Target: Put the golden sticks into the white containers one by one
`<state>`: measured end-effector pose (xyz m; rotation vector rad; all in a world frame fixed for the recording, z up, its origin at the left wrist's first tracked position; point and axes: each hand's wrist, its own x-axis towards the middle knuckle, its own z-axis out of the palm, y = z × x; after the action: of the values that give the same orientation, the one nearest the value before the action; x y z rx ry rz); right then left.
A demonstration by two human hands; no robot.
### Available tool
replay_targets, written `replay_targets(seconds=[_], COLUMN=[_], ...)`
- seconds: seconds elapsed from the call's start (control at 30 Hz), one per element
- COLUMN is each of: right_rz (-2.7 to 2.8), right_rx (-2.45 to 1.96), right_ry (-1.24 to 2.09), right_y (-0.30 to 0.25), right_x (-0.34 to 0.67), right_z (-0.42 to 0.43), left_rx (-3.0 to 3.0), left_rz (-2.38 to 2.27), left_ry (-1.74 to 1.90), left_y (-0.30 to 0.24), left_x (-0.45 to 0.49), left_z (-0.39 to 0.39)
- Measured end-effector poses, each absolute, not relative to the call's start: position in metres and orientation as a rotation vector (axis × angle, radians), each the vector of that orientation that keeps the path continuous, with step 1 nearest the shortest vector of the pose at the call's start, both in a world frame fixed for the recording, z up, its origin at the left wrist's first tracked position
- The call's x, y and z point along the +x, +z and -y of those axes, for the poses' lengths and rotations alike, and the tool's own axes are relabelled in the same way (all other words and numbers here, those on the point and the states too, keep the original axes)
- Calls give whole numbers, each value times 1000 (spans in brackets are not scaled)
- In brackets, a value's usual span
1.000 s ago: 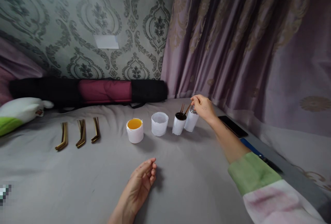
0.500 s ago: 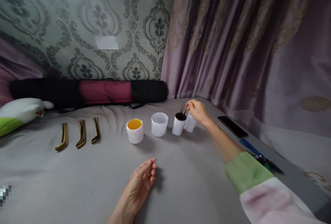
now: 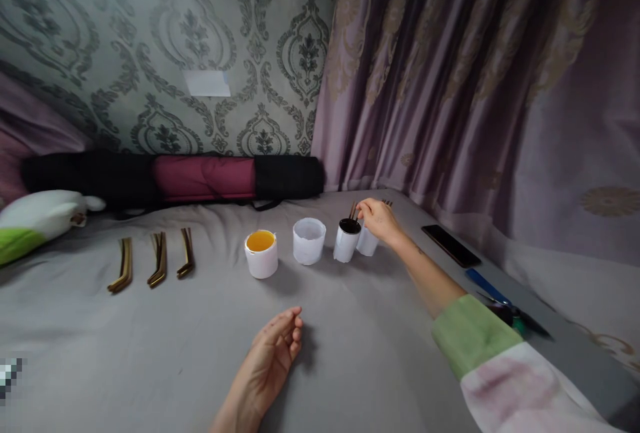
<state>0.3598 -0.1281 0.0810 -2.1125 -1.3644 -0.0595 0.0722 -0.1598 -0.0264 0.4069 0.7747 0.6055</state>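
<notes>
My right hand (image 3: pixel 379 218) reaches over a white cup with a dark inside (image 3: pixel 347 245), fingertips pinched at its rim around what looks like a thin brown stick. Other thin brown sticks (image 3: pixel 353 210) stand up from that cup. Partly behind the hand is a second white cup (image 3: pixel 368 243), with brown stick tips (image 3: pixel 387 203) showing above the knuckles. My left hand (image 3: pixel 274 353) rests on the grey sheet, palm turned inward, fingers loosely curved and holding nothing. Ahead of it stand a white tub with a yellow-orange inside (image 3: pixel 261 263) and a translucent white tub (image 3: pixel 309 246).
Bundles of bent, gold-brown rods (image 3: pixel 157 261) lie on the left. A black phone (image 3: pixel 451 245) and tools with a blue handle (image 3: pixel 487 286) lie at right. A long black-and-maroon bag (image 3: pixel 205 177) runs along the wall, near a white-green plush (image 3: pixel 43 219).
My right hand has lowered slightly and shifted a little left toward the dark cup, uncovering stick tips behind it. My left hand stays in place.
</notes>
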Motion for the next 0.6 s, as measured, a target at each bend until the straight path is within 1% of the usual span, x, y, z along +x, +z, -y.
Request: replay_targets(seconds=[0.2,0.6], right_rz=[1360,1345], right_rx=[-2156,-2154], right_ry=[-112,-108], right_y=[82,79], right_x=[357,351], right_z=[127,129], left_rx=[398,398], left_rz=[-775,-770], left_ry=[613,615], left_y=[-29,-29], left_x=[72,72], left_z=[161,160])
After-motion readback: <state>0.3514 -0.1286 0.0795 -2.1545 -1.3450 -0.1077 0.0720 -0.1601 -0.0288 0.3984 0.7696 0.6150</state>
